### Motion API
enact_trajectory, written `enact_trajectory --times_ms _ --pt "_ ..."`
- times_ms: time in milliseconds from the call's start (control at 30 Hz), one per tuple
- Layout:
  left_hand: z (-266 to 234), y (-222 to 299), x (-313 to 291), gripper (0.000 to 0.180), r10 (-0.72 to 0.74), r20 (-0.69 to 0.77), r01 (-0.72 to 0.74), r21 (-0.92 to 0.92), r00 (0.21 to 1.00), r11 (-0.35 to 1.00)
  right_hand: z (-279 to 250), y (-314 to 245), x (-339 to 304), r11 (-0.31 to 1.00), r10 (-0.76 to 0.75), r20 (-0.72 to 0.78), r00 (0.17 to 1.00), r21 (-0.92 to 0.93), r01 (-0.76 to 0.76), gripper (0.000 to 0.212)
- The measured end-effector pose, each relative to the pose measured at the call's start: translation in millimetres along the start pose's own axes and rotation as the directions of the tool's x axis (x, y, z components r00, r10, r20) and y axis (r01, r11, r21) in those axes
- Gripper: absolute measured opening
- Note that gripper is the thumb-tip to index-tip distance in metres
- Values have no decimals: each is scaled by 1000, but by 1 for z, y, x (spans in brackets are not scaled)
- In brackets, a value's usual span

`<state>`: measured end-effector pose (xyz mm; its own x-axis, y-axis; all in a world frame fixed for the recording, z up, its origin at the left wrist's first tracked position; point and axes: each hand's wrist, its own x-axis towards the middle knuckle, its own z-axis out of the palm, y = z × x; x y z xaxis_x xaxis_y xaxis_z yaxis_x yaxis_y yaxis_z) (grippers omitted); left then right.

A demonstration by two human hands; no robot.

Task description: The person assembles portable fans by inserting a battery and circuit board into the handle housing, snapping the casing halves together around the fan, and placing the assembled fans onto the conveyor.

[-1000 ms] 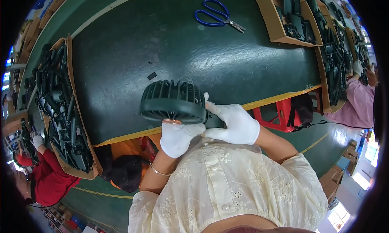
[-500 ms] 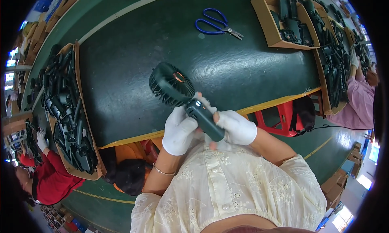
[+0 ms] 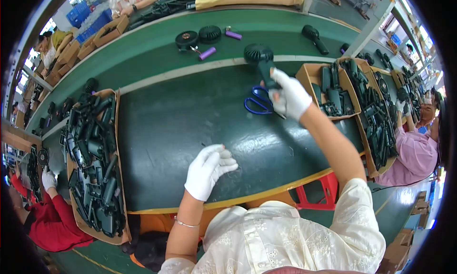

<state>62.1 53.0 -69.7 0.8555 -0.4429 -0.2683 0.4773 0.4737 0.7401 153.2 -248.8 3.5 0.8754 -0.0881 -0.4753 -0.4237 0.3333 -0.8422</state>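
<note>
My right hand (image 3: 291,97), in a white glove with some bare fingertips, grips a dark green handheld fan (image 3: 259,53) by its handle. The fan's round caged head points away from me, near the far edge of the dark green table (image 3: 166,126). Beneath that hand lie blue-handled scissors (image 3: 247,105), their blades mostly hidden. My left hand (image 3: 208,172), gloved in white too, hovers over the near part of the table with loosely bent fingers and nothing in them.
Boxes of dark green plastic parts stand on the left (image 3: 95,164) and right (image 3: 330,86). Beyond the table's far edge runs a green belt (image 3: 276,31) with fan heads (image 3: 209,34), purple cylindrical batteries (image 3: 207,53) and another fan (image 3: 314,38). Co-workers sit on both sides.
My right hand has carried the fan forward and right, from close to my body to above the scissors. My left hand has let go of it. The view has tilted up, showing the belt.
</note>
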Motion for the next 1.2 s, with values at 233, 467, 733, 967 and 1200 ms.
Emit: enact_trajectory --times_ms 233,467,733,967,1200 --pt "-6 1 1 28 -39 38 44 -130 999 991 -25 -80 159 904 -289 -324 901 -403 145 39" --pt "-9 9 3 29 -81 70 90 -140 994 986 63 -107 214 286 -549 112 828 -906 312 111" --pt "-10 13 7 33 -92 73 101 -130 993 986 145 -102 276 22 -355 132 926 -989 149 112" --pt "-9 17 10 37 -219 103 229 -91 970 969 159 -117 288 -295 -32 424 905 -869 397 101" --pt "-17 13 12 38 -192 180 236 -266 965 935 192 -81 256 -34 94 662 744 -744 667 80"
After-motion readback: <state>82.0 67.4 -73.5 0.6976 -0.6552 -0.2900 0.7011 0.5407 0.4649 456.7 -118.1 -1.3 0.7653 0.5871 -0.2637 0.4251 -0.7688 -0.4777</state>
